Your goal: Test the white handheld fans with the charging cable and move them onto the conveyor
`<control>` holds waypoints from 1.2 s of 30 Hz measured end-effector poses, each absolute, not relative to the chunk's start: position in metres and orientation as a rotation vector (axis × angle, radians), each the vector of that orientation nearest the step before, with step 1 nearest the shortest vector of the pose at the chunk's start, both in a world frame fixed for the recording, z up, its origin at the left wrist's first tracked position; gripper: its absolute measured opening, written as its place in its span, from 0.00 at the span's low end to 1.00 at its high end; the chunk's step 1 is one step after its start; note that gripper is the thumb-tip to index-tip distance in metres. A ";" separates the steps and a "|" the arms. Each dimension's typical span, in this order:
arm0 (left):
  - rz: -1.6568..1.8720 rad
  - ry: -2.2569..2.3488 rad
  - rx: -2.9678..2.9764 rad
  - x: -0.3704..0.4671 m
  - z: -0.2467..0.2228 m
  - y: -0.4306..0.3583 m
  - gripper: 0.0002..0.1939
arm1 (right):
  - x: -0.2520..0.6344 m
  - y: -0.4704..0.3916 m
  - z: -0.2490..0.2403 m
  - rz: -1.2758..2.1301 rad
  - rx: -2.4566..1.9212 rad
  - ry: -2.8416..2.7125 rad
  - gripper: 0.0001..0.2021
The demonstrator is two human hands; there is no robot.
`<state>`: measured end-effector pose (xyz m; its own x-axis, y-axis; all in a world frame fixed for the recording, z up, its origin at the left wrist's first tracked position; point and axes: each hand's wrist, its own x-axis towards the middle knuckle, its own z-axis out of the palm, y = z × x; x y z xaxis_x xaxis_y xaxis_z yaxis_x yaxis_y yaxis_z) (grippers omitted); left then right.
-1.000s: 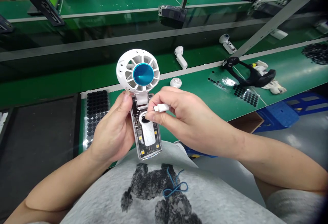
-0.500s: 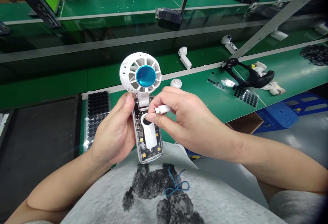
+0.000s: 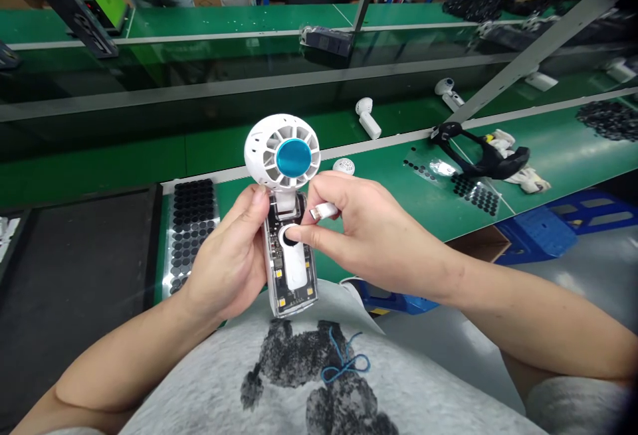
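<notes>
Now, against the frame a second ago: handheld fan point(image 3: 286, 209) sits slightly further right and lower in view, grasp unchanged; left hand point(image 3: 230, 262) closed around its transparent handle, above the lap and the near edge of the green bench point(image 3: 563, 143); right hand point(image 3: 363, 232) pinches a small white plug point(image 3: 325, 210), one fingertip point(image 3: 294, 232) on the handle's round button; no legible writing; long axis upright, white head with blue hub uppermost, facing the camera.
</notes>
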<state>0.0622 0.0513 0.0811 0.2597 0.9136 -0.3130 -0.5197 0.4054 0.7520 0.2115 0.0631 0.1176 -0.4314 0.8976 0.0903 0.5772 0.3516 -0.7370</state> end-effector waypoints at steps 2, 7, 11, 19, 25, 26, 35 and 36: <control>1.035 0.837 0.533 0.060 0.082 0.053 0.11 | 0.215 0.063 0.113 0.831 -1.199 -2.090 0.07; 1.002 0.857 0.425 0.054 0.089 0.060 0.14 | 0.226 0.056 0.099 0.530 -0.955 -2.207 0.10; 0.960 0.872 0.369 0.054 0.091 0.065 0.16 | 0.227 0.052 0.092 0.290 -0.911 -2.450 0.15; 0.917 0.914 0.279 0.064 0.060 0.078 0.14 | 0.224 0.064 0.069 0.199 -1.028 -2.559 0.18; 0.982 1.043 0.502 0.058 -0.001 0.168 0.14 | 0.249 0.085 0.033 0.818 -1.362 -2.033 0.20; 1.000 1.091 0.541 0.055 -0.012 0.192 0.13 | 0.256 0.086 0.027 0.864 -1.411 -1.941 0.18; 1.128 1.536 0.812 0.058 -0.049 0.344 0.06 | 0.306 0.072 -0.005 1.011 -1.752 -1.446 0.15; 1.144 1.568 0.876 0.066 -0.048 0.344 0.09 | 0.311 0.071 -0.007 1.029 -1.778 -1.382 0.15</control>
